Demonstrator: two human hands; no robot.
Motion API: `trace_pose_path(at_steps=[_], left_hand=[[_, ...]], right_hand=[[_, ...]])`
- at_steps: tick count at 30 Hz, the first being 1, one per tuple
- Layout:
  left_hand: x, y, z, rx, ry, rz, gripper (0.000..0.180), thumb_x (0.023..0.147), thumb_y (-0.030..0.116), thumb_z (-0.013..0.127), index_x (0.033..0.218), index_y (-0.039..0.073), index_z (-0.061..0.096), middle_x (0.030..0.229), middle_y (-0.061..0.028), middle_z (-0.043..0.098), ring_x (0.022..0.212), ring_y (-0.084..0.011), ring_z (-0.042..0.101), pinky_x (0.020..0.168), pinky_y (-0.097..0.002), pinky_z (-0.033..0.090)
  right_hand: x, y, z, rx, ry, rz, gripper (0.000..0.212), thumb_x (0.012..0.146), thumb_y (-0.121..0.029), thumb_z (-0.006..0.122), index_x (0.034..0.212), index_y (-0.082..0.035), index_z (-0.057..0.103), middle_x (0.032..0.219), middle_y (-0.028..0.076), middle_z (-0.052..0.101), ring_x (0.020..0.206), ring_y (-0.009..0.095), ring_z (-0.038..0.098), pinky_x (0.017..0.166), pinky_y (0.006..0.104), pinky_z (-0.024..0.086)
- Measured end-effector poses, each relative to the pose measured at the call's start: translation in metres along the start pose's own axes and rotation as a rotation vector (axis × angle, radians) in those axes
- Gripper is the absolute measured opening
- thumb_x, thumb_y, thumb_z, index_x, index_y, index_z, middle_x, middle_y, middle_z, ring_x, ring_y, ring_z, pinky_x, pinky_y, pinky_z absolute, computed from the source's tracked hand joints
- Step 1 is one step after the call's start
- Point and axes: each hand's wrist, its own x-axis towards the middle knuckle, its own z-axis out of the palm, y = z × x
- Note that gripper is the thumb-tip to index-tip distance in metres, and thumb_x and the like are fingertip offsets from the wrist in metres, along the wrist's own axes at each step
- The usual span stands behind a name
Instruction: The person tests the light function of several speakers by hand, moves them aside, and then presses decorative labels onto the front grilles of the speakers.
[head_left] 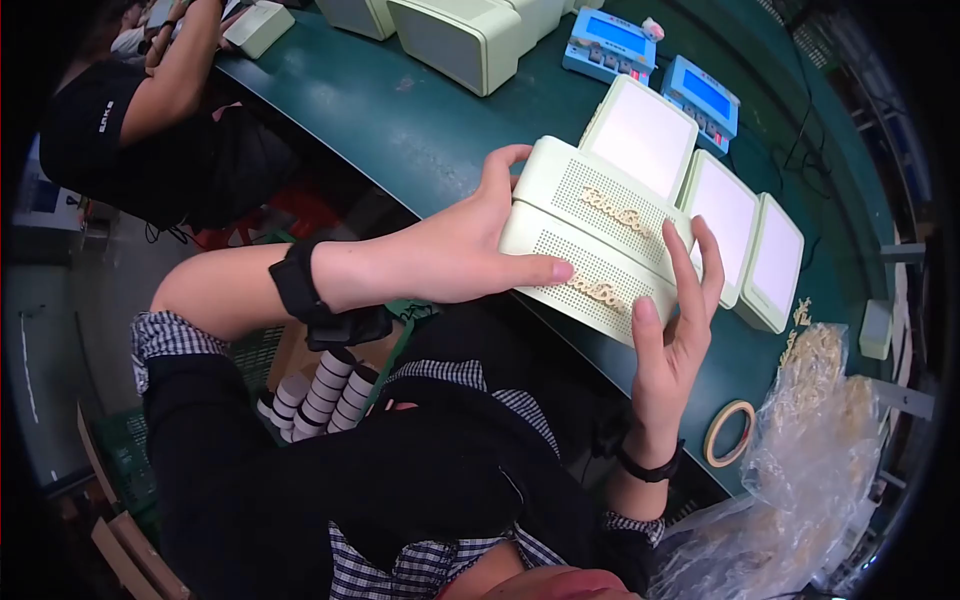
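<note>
Two pale green boxes with perforated faces and raised gold script lettering are held together, long sides touching, over the near edge of the table. My left hand [465,245] is closed round their left end, thumb across the nearer box [550,240] and fingers behind the farther box [565,175]. At the right end my right hand [675,355] spans both, thumb against the nearer box by its lettering and fingertips on the farther one. The undersides of both boxes are hidden.
Three boxes with white panels [640,135] lie behind on the green table [375,120], near two blue screened devices [612,42]. A tape roll [730,433] and a plastic bag of small gold pieces [815,430] are right. A co-worker's arm [180,85] reaches in far left.
</note>
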Motion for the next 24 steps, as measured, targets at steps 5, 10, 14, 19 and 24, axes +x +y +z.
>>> trace_pose_path(at_steps=[5,10,14,19,24], left_hand=[[0.000,0.013,0.002,0.050,-0.015,-0.070,0.111,0.084,0.034,0.078,0.147,-0.009,-0.003,0.138,-0.0268,0.041,0.124,-0.0289,0.050,0.097,-0.0332,0.048],[0.005,0.040,0.008,0.101,-0.008,-0.292,0.112,0.081,0.037,0.081,0.147,-0.009,0.003,0.133,-0.0246,0.047,0.112,-0.0242,0.058,0.080,-0.0293,0.055],[0.003,0.041,0.009,0.237,0.036,-0.308,0.109,0.079,0.039,0.082,0.148,-0.006,0.010,0.133,-0.0222,0.048,0.111,-0.0219,0.058,0.077,-0.0278,0.056],[0.003,0.059,0.019,0.373,0.025,-0.328,0.107,0.079,0.045,0.081,0.148,-0.003,0.015,0.133,-0.0201,0.049,0.110,-0.0235,0.059,0.076,-0.0303,0.057],[0.006,0.065,0.024,0.298,0.064,-0.369,0.107,0.078,0.047,0.081,0.148,-0.003,0.017,0.134,-0.0198,0.048,0.113,-0.0265,0.058,0.077,-0.0353,0.058]], right_hand=[[-0.002,-0.003,0.016,0.080,0.132,0.003,0.060,0.080,-0.015,0.072,0.138,-0.011,0.056,0.155,0.018,0.023,0.144,0.037,0.027,0.116,0.0454,0.024],[0.002,0.000,0.020,0.224,0.209,0.009,0.057,0.077,-0.010,0.073,0.133,-0.010,0.059,0.153,0.018,0.025,0.142,0.037,0.031,0.115,0.0447,0.028],[0.003,-0.003,0.023,0.256,0.221,-0.012,0.053,0.077,-0.008,0.073,0.128,-0.009,0.061,0.152,0.017,0.026,0.140,0.037,0.033,0.114,0.0441,0.030],[0.000,-0.002,0.018,0.227,0.239,-0.008,0.056,0.078,-0.010,0.073,0.131,-0.009,0.057,0.151,0.018,0.027,0.139,0.037,0.035,0.113,0.0434,0.032],[-0.002,0.014,0.015,0.195,0.219,-0.095,0.066,0.077,-0.010,0.074,0.139,-0.010,0.050,0.155,0.020,0.020,0.142,0.038,0.031,0.114,0.0435,0.032]])
